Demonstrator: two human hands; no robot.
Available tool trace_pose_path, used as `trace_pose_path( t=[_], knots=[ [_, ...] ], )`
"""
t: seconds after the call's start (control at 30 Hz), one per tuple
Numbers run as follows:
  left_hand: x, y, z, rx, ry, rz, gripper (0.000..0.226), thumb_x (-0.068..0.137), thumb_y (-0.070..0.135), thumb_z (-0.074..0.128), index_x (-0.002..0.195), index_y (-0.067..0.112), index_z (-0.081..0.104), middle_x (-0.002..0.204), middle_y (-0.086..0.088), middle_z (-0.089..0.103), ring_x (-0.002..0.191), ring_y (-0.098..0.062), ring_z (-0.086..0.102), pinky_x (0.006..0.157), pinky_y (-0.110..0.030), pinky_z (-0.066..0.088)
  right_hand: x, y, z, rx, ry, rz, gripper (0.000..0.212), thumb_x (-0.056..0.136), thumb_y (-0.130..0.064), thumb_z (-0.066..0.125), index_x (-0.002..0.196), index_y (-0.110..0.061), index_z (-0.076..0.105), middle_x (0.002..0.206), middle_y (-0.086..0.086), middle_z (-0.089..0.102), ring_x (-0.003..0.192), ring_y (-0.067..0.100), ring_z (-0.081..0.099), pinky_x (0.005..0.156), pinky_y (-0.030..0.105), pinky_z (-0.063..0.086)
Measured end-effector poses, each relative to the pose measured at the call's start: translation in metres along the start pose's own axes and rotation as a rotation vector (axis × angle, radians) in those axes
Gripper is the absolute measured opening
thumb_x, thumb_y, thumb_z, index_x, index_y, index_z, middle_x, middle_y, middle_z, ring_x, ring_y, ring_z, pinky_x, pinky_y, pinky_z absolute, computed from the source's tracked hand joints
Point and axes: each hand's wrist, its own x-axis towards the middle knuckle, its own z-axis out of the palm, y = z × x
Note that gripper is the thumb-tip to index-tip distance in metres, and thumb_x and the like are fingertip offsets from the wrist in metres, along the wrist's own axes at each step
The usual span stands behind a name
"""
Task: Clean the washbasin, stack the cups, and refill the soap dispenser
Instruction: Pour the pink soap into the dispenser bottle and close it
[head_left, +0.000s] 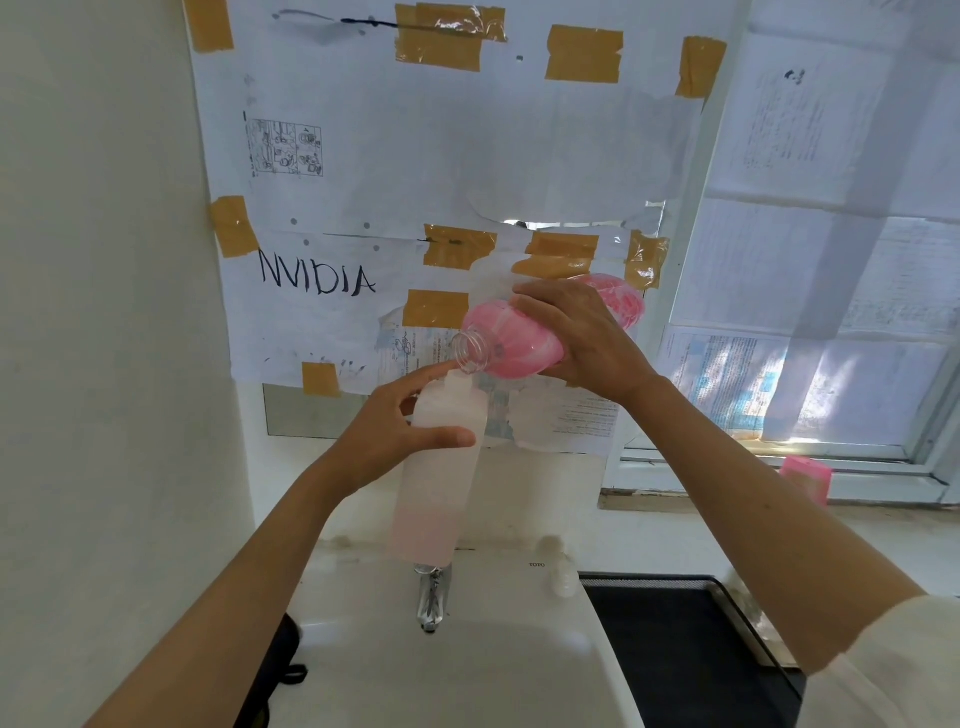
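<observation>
My left hand (402, 426) grips the upper part of a tall frosted white soap dispenser bottle (436, 493), held upright above the washbasin (467, 670). A little pale pink liquid sits in its bottom. My right hand (576, 332) holds a clear plastic refill bottle (511, 340) of pink soap, tipped on its side. Its open mouth rests right at the dispenser's open neck. The dispenser's pump top (561, 569) stands on the basin rim at the right.
A chrome tap (431, 597) stands at the back of the basin, under the dispenser. A black tray (675, 649) lies to the basin's right. A pink object (805, 475) sits on the window sill. Taped paper covers the wall and window.
</observation>
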Motion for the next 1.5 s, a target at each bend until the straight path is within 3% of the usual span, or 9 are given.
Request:
trace_pose_path(
  t=[0.3,0.47,0.57,0.7,1.27,1.4,1.5],
  knots=[
    [0.0007,-0.0011,-0.0001,0.005,-0.007,0.0,0.06,0.07,0.014,0.076,0.104,0.052,0.043,0.102,0.024,0.053,0.091,-0.001,0.057,0.06,-0.008,0.051,-0.0016,0.001,0.002,-0.004,-0.002,-0.002,0.069,0.071,-0.044,0.07,0.125,-0.014,0.038,0.122,0.022,0.057,0.117,0.027,0.04,0.094,0.051,0.04],
    [0.0009,-0.0019,-0.0001,0.015,-0.001,0.004,0.062,0.069,0.014,0.077,0.102,0.055,0.045,0.102,0.025,0.055,0.084,0.006,0.06,0.059,-0.009,0.05,-0.0016,0.0013,0.0012,0.006,-0.007,-0.007,0.065,0.074,-0.047,0.062,0.125,-0.014,0.037,0.122,0.022,0.057,0.117,0.027,0.04,0.094,0.051,0.04],
    [0.0012,-0.002,0.0009,0.021,0.0,0.003,0.062,0.069,0.013,0.076,0.103,0.053,0.044,0.101,0.025,0.054,0.086,0.003,0.059,0.059,-0.008,0.05,-0.0027,0.0016,0.0027,-0.002,-0.005,-0.009,0.07,0.07,-0.043,0.07,0.125,-0.014,0.038,0.122,0.022,0.057,0.116,0.027,0.04,0.094,0.052,0.041],
    [0.0014,-0.0031,0.001,0.022,-0.004,0.001,0.063,0.068,0.013,0.077,0.105,0.053,0.045,0.102,0.025,0.055,0.08,0.016,0.059,0.06,-0.009,0.05,-0.0035,0.0028,0.0026,-0.005,0.0,-0.007,0.071,0.069,-0.041,0.072,0.125,-0.014,0.038,0.122,0.021,0.056,0.117,0.027,0.04,0.094,0.051,0.04],
    [0.0015,-0.0016,0.0014,0.017,-0.004,0.009,0.063,0.068,0.014,0.077,0.105,0.053,0.046,0.102,0.024,0.056,0.083,0.009,0.061,0.063,-0.011,0.052,-0.0025,0.0048,0.0016,-0.015,-0.011,-0.008,0.071,0.068,-0.04,0.072,0.125,-0.016,0.038,0.122,0.021,0.057,0.116,0.029,0.043,0.094,0.053,0.041],
    [0.0007,-0.0008,0.0012,0.02,-0.01,0.013,0.063,0.069,0.013,0.077,0.105,0.053,0.044,0.102,0.025,0.055,0.08,0.016,0.059,0.062,-0.008,0.051,-0.0015,0.0034,0.0007,-0.01,-0.005,-0.012,0.071,0.068,-0.039,0.073,0.125,-0.016,0.038,0.122,0.021,0.057,0.116,0.027,0.041,0.094,0.053,0.041],
    [-0.0002,-0.0001,0.0014,0.021,-0.01,0.009,0.063,0.07,0.013,0.076,0.105,0.053,0.044,0.103,0.026,0.054,0.084,0.008,0.06,0.062,-0.007,0.05,-0.002,0.0028,0.0002,-0.01,-0.011,-0.012,0.071,0.068,-0.039,0.073,0.125,-0.016,0.038,0.122,0.022,0.057,0.116,0.027,0.041,0.094,0.053,0.041]
  ],
)
